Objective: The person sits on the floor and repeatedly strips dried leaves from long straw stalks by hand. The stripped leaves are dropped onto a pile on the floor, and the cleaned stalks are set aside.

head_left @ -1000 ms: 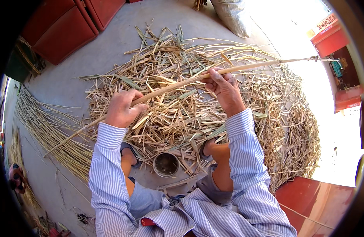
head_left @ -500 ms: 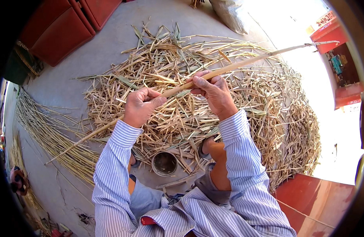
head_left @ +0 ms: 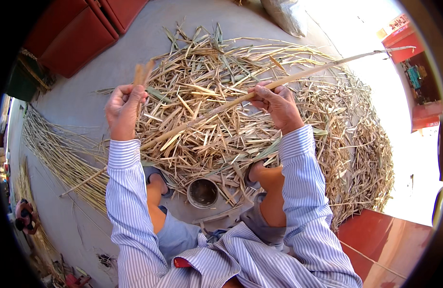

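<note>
My right hand (head_left: 282,106) pinches a long, pale reed stalk (head_left: 202,118) around its middle. The stalk slants from the lower left, passing behind my left forearm, to a thin grey tip at the upper right. Off the stalk and to the left, my left hand (head_left: 121,111) is closed on a strip of dry husk (head_left: 143,74), blurred by motion, standing up from the fingers. Beneath both hands spreads a heap of dry husks and leaf scraps (head_left: 216,129).
Between my feet stands a small round pot (head_left: 190,194) with dark contents. A bundle of thin stalks (head_left: 63,151) lies on the floor at left. Red seats (head_left: 79,41) are at the upper left, a pale sack (head_left: 286,15) at the top, and a red panel (head_left: 363,230) at lower right.
My left hand has come off the stalk and moved left and up, now with a strip of dry husk in it. My right hand, still gripping the stalk, has shifted slightly right.
</note>
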A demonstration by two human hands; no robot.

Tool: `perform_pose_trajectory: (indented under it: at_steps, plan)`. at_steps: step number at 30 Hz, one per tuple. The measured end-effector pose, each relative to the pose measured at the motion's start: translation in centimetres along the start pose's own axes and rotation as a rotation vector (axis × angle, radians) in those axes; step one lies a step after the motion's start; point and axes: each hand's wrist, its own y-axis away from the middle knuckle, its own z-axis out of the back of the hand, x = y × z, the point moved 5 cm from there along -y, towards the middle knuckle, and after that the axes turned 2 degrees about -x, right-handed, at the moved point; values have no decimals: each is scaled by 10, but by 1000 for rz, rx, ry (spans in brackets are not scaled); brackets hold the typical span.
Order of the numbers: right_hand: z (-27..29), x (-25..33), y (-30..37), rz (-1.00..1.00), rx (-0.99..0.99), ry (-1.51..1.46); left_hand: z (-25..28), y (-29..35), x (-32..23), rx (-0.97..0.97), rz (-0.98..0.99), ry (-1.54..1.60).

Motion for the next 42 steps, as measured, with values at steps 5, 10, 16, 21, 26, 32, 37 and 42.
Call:
perform_pose_trajectory:
  at_steps: [5, 10, 16, 21, 26, 32, 37, 42]
  plan:
    - [2, -2, -4, -2, -57, -4, -24, 30, -20, 141, -619, -1053]
    - [2, 0, -8, 19, -104, -12, -45, 55, -5, 521, -123, -441]
    - [1, 10, -6, 46, -159, -23, -55, 64, 8, 485, -177, -436]
    - [3, 12, -8, 97, -128, -47, -65, 68, 21, 464, 164, -155]
    - [7, 19, -5, 135, -59, -72, -58, 64, 7, 298, 315, 88]
    - [28, 28, 11, 211, 0, -59, -6, 27, 13, 71, 3, -171]
    - [25, 36, 10, 219, 62, -80, -29, 38, -9, 201, -532, -874]
    - [16, 45, 12, 266, 171, -96, -52, 72, 26, 809, 398, 56]
